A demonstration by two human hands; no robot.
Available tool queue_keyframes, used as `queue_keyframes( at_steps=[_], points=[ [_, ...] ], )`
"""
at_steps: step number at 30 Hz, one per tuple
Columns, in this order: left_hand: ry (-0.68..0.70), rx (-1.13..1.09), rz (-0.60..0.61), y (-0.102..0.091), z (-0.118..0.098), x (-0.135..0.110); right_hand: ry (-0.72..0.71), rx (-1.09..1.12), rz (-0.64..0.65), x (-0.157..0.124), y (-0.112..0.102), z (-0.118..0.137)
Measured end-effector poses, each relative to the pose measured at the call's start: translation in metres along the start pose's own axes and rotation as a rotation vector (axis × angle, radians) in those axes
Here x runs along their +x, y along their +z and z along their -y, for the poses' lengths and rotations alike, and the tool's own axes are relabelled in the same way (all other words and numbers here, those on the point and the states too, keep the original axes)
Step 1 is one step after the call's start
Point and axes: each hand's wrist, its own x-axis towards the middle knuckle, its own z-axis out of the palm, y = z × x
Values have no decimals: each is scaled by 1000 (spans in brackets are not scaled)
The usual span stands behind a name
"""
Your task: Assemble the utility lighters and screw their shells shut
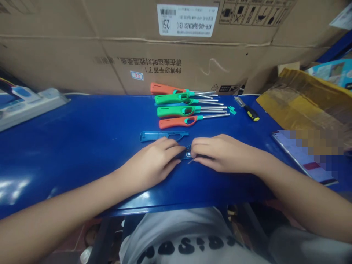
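- Nearest, a grey shirt [189, 234] with dark lettering sits at the edge of the blue table [68, 154].
- Just past that edge, the left hand [158, 161] has its thumb and fingers clamped on the left end of a blue lighter housing piece [188, 154].
- The right hand [220, 152] meets the same piece's right end, fingers curled; whether they pinch it cannot be told, as they hide that end. A thin grey sliver [190, 161] shows below the fingertips.
- To the right, a smartphone [298, 152] lies on the table, partly blurred out.
- Just beyond the left hand lies a blue lighter shell half [154, 136].
- Farther, orange and green stick lighters [176, 122] lie in a row, metal tubes pointing right; by their tips are small green scraps [232, 110], then a black-and-yellow screwdriver [250, 112].
- Far right, a taped package [308, 102]; far left, a white power strip [33, 108].
- Behind everything stands a printed cardboard box [82, 55].
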Motion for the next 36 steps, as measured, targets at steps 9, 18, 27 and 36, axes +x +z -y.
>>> queue_keyframes(
  at_steps=[9,18,27,36],
  points=[
    [19,55,56,-2,-8,-1,275,394,-175,4,0,-11],
    [22,177,48,3,-17,-5,181,259,-163,8,7,-12],
    [-8,166,52,4,-19,-5,197,250,-149,8,7,-10],
    [-22,138,44,4,-18,-4,169,296,-130,7,5,-10]
  ],
)
